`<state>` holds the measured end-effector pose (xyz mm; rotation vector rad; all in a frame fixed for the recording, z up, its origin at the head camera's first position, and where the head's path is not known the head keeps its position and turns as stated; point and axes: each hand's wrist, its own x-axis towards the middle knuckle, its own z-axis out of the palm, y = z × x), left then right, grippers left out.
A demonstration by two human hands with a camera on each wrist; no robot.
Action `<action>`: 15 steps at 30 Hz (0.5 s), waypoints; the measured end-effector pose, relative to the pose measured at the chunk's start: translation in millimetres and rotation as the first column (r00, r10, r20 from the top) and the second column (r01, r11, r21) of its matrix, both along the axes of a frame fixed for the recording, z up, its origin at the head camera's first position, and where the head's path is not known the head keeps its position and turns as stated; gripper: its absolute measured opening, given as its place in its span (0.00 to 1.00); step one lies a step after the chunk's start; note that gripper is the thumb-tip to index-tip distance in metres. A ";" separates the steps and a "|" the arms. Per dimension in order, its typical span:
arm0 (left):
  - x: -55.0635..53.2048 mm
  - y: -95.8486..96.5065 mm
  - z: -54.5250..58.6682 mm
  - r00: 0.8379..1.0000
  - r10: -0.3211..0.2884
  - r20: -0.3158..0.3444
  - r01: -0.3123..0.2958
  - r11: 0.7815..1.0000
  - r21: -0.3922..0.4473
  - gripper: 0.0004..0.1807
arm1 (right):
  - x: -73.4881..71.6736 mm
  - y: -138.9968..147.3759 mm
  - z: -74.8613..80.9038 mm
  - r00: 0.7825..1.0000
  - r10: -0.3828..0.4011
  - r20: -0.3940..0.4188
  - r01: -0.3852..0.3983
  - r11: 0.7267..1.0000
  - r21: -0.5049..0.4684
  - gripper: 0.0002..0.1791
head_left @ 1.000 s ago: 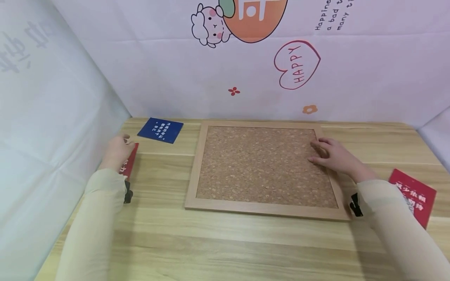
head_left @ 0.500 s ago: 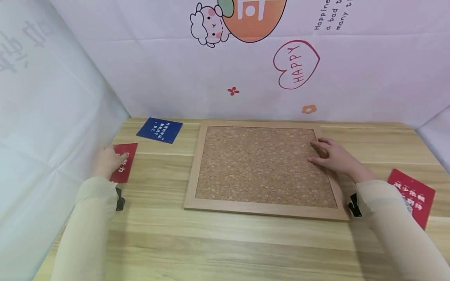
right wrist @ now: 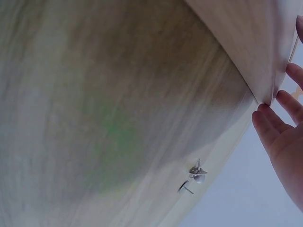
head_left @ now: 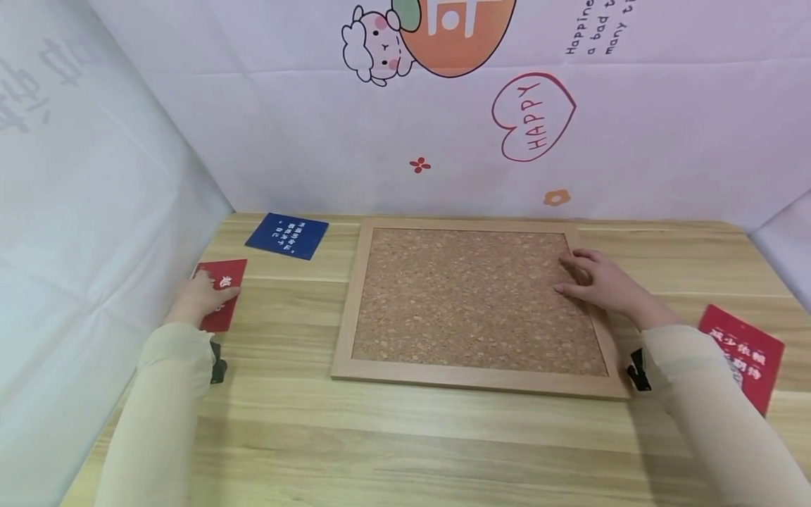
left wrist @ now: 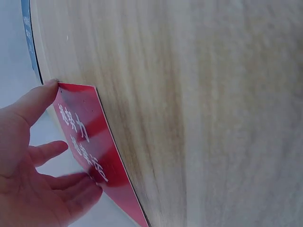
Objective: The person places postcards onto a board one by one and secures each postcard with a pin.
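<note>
Red card (head_left: pixel 219 292) sits flat on the wooden table (head_left: pixel 405 436) near its left edge, with the left hand (head_left: pixel 199 299) resting on it, fingers loosely spread and thumb at its corner, not lifting it. The right hand (head_left: pixel 605 285) lies relaxed on the right side of the cork board (head_left: pixel 469 299), steadying it. Nothing's pinned on the cork, so I'd say it's barely started. Two thumbtacks (right wrist: pixel 194 177) lie loose on the table, untouched. A blue card (head_left: pixel 287 234) and another red card (head_left: pixel 744 352) wait off to the sides.

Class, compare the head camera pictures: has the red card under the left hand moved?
Yes. The red card has slid left and toward the person, away from the blue card.
</note>
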<state>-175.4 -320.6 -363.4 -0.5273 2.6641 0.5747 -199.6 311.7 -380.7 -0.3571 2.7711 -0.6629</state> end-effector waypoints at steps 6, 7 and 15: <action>0.8 -2.9 -2.4 1.000 0.009 -0.007 -0.009 1.000 0.021 0.42 | -0.4 -0.6 0.4 1.000 -0.002 0.001 0.002 1.000 -0.009 0.43; 1.1 -3.4 -2.8 1.000 0.008 -0.013 -0.008 1.000 0.029 0.42 | -0.6 -0.7 0.4 1.000 -0.003 0.001 0.003 1.000 -0.010 0.43; 1.1 -1.2 -5.4 0.997 0.065 -0.040 -0.065 0.998 -0.002 0.46 | -0.8 -0.3 -0.4 1.000 -0.009 0.005 0.009 1.000 -0.014 0.42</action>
